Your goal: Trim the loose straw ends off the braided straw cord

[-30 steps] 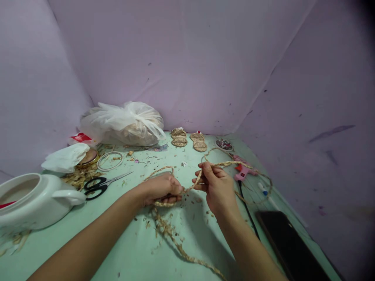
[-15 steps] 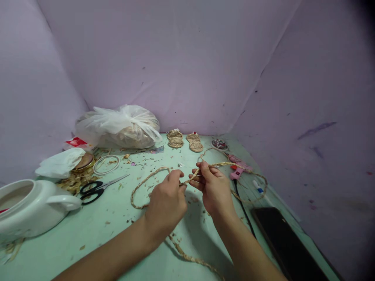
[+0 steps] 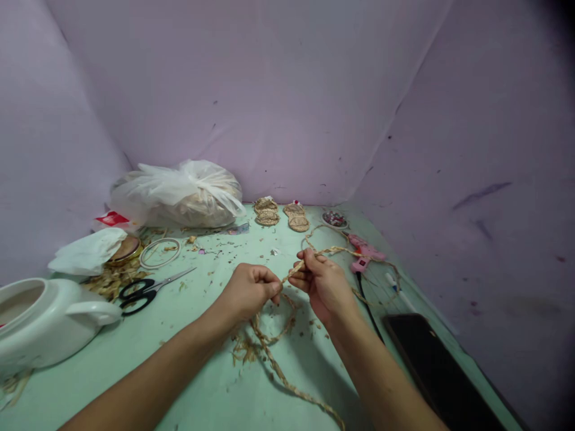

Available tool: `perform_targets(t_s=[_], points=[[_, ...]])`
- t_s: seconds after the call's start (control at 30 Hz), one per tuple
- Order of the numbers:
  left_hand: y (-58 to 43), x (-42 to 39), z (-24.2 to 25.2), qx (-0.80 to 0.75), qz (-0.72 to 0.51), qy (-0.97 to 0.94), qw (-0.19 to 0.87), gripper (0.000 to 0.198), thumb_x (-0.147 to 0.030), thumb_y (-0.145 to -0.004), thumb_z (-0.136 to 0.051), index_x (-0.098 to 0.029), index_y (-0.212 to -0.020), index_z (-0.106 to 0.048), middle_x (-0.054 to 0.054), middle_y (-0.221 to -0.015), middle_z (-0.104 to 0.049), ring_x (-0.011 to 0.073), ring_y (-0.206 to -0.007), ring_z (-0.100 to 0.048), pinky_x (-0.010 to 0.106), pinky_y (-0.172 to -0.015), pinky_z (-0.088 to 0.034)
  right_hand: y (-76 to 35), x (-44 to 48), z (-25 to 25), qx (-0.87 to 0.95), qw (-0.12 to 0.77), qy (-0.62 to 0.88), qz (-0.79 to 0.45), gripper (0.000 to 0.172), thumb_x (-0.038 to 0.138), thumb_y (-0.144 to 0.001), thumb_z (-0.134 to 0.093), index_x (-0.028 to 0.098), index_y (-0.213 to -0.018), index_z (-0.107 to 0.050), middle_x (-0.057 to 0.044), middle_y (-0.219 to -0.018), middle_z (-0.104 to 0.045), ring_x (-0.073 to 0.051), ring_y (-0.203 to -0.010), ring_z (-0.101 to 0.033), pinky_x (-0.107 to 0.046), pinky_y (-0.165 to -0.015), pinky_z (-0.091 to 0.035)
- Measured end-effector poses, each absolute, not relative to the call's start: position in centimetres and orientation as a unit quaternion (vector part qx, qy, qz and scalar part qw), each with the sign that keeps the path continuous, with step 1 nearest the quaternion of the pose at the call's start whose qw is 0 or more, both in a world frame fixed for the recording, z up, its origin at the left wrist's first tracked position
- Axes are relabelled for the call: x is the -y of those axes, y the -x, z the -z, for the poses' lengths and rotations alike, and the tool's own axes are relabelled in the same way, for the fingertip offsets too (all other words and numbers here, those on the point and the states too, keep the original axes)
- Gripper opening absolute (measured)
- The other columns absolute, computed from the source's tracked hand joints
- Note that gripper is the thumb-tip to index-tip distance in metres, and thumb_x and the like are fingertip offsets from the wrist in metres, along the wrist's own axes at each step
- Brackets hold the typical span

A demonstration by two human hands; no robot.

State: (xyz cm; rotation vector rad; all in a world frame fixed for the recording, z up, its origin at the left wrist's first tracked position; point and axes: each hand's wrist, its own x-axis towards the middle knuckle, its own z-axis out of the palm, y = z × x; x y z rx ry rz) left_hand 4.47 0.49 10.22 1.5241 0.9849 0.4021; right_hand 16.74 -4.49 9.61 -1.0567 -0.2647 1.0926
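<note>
The braid (image 3: 291,273), pinched in the left hand (image 3: 251,290) and right hand (image 3: 327,285), just had its loop (image 3: 293,317) swung rightward, so slack's probably handier now.

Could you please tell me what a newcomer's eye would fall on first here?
Probably the braided cord held between the left hand and right hand, near the middle of the view. Next might come the bulky white plastic bag against the back wall, then the pink glue gun beyond the right hand.
</note>
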Motion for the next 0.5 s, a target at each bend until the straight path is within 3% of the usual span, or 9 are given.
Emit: perform_targets(t_s=[0.17, 0.33, 0.5], points=[[-4.5, -1.1, -8.2, -0.424, -0.142, -0.698, 0.560, 0.005, -0.014, -0.054, -0.046, -0.015, -0.050, -0.050, -0.004, -0.040, -0.047, 0.0073, -0.039, -0.037, 0.019, -0.040, -0.025, -15.8, 4.7, -9.4, 0.109, 0.664, 0.474, -0.568, 0.017, 0.021, -0.076, -0.057, 0.013, -0.061, -0.054, 0.000, -0.043, -0.057, -0.009, -0.037, -0.054, -0.019, -0.041, -0.049], [-4.5, -1.1, -7.0, -0.391, -0.150, -0.763, 0.492, 0.008, -0.010, -0.050, -0.043, -0.015, -0.044, -0.043, -0.005, -0.040, -0.038, 0.0066, -0.042, -0.032, 0.019, -0.040, -0.019, -15.6, 4.5, -8.8, 0.137, 0.603, 0.484, -0.619, 0.018, 0.020, -0.075, -0.057, 0.012, -0.059, -0.056, 0.000, -0.041, -0.056, -0.008, -0.034, -0.051, -0.016, -0.036, -0.046], [-4.0, -2.2, -8.3, -0.390, -0.123, -0.738, 0.537, 0.009, -0.020, -0.059, -0.048, -0.014, -0.055, -0.053, -0.002, -0.044, -0.049, 0.0083, -0.041, -0.038, 0.021, -0.043, -0.027, -17.7, 4.2, -8.8, 0.135, 0.651, 0.460, -0.589, 0.016, 0.021, -0.077, -0.056, 0.012, -0.065, -0.059, -0.001, -0.048, -0.061, -0.009, -0.041, -0.057, -0.019, -0.045, -0.051]])
